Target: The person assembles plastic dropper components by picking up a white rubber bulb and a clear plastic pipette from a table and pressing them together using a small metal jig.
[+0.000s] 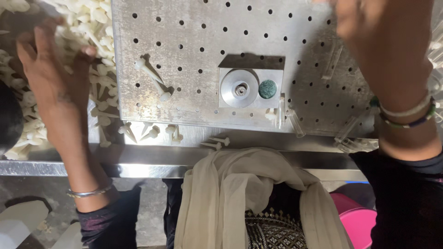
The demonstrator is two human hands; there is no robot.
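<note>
The left hand (pixel 50 69) lies palm down in the heap of small white plastic pieces (pixel 92 27) at the left of the bench (pixel 138 161), its fingers (pixel 44 39) spread and curled into the heap; whether they grip any piece cannot be told. The heap spills along the left edge of a perforated metal plate (pixel 194 106), and two white pieces (pixel 152 78) lie on the plate itself, end to end. More of them lie scattered just below the plate's front edge.

At the plate's middle sits a square metal block (pixel 251 87) with a round recessed socket, and a dark green round button (pixel 267 89) beside that. Clear plastic tubes (pixel 281 113) lie to the block's right and along the front right corner, faint against the steel.

The right hand (pixel 387 46) hovers over the plate's upper right; its fingers are cut off by the top edge, so their state cannot be told. Beaded bracelets circle that wrist, a thin bangle the left.

A cream scarf (pixel 240 193) hangs over the lap below the bench's steel rim. A pink container (pixel 357 216) shows partly at lower right.
</note>
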